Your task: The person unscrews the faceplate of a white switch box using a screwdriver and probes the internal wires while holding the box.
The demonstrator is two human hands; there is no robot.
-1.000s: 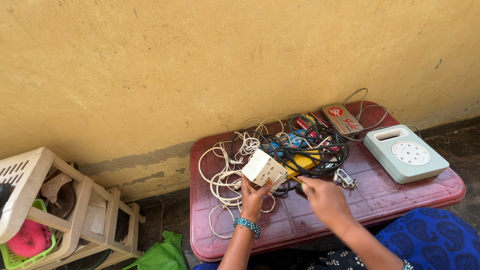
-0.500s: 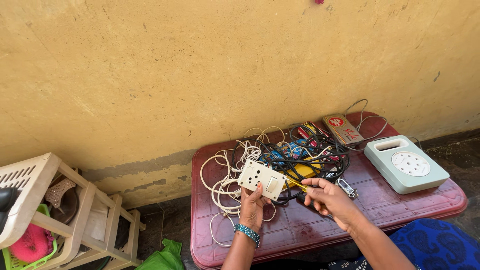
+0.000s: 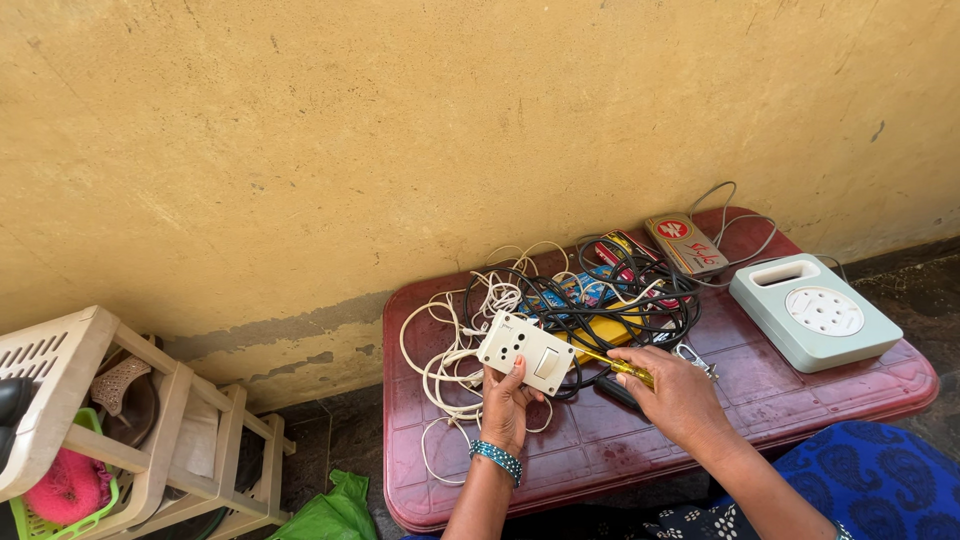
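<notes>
Maroon table (image 3: 800, 400) | left hand (image 3: 508, 398) grips white switch box (image 3: 526, 351) | right hand (image 3: 678, 392) grips yellow screwdriver (image 3: 612, 363) | red-labelled strip (image 3: 685, 243) behind

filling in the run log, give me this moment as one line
left hand: holds white socket plate | right hand: holds yellow screwdriver | red table: tangled cords, pale green extension box
</notes>
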